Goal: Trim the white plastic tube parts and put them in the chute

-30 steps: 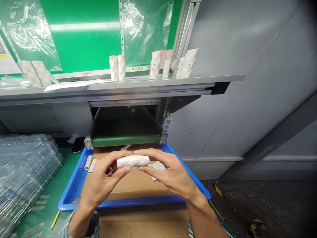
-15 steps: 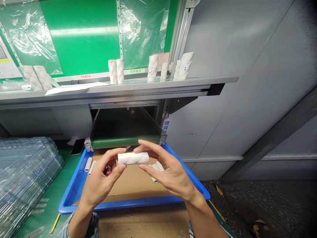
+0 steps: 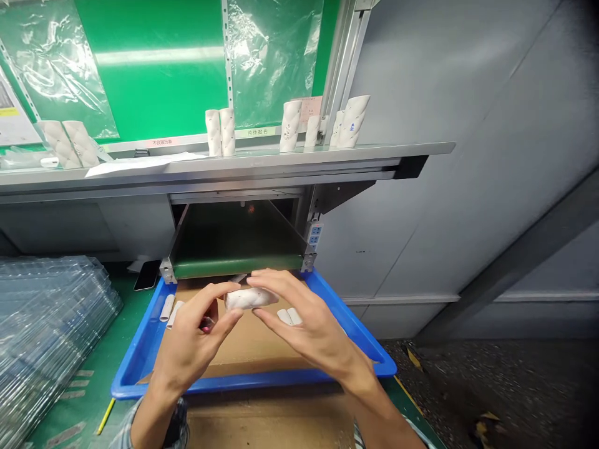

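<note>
My left hand [image 3: 189, 340] and my right hand [image 3: 299, 324] together hold a white patterned tube [image 3: 246, 299] sideways above a blue tray [image 3: 140, 362]. The left thumb and forefinger pinch its left end, and a small pink-red object [image 3: 206, 322] is tucked in that palm. My right fingers curve over the tube's right end. Two white tubes [image 3: 290, 316] lie in the tray under my right hand, and two more tubes [image 3: 169, 308] lie at the tray's left side. The tray is lined with brown cardboard [image 3: 243, 349].
A green conveyor belt [image 3: 234, 246] ends just behind the tray. Several white tubes [image 3: 285, 125] stand on the metal shelf [image 3: 234, 163] above. A stack of clear plastic trays [image 3: 42, 324] sits at left, near a dark phone [image 3: 146, 274]. Grey wall at right.
The tube has turned in my fingers and now sits slightly tilted, more covered by my right hand. My right hand has shifted a little left and up over it.
</note>
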The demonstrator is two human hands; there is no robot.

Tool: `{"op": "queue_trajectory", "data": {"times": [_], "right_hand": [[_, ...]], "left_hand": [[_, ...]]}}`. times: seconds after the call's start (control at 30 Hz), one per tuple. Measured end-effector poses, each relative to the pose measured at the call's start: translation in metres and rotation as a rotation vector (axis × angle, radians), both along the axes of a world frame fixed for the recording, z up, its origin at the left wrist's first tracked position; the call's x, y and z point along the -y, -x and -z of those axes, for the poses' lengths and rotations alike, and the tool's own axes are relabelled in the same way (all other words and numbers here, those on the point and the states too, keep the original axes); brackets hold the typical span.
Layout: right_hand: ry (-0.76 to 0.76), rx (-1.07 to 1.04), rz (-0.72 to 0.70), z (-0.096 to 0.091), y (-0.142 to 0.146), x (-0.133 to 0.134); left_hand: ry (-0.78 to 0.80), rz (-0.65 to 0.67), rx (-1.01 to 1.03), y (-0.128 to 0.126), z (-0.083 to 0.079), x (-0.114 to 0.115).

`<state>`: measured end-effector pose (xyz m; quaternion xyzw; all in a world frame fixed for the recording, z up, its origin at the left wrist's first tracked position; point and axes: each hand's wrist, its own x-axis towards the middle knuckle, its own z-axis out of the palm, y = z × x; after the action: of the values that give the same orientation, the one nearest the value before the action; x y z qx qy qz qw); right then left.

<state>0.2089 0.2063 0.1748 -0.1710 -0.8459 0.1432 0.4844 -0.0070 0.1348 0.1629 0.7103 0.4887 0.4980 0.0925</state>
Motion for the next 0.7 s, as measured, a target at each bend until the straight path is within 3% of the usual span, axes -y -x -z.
{"op": "queue_trajectory", "data": {"times": [0.07,0.13,0.4,0.53,0.7], "right_hand": [[-0.144,0.059,0.073,0.003,0.006,0.0],[-0.185,0.053,0.089,0.007,0.011,-0.001],[0.108,-0.015,-0.096,0.007,0.009,-0.003],[0.113,-0.008,-0.169,0.007,0.005,-0.006],[0.118,-0.02,-0.199,0.009,0.005,-0.007]], "left_hand": [[-0.047,-0.055,-0.076,-0.006,0.0,0.003],[-0.058,-0.085,-0.111,-0.008,-0.001,0.007],[0.079,-0.069,-0.146,0.001,-0.013,0.016],[-0.028,-0.091,-0.199,-0.004,-0.014,0.017],[-0.184,-0.255,-0.366,-0.013,-0.011,0.024]]}}
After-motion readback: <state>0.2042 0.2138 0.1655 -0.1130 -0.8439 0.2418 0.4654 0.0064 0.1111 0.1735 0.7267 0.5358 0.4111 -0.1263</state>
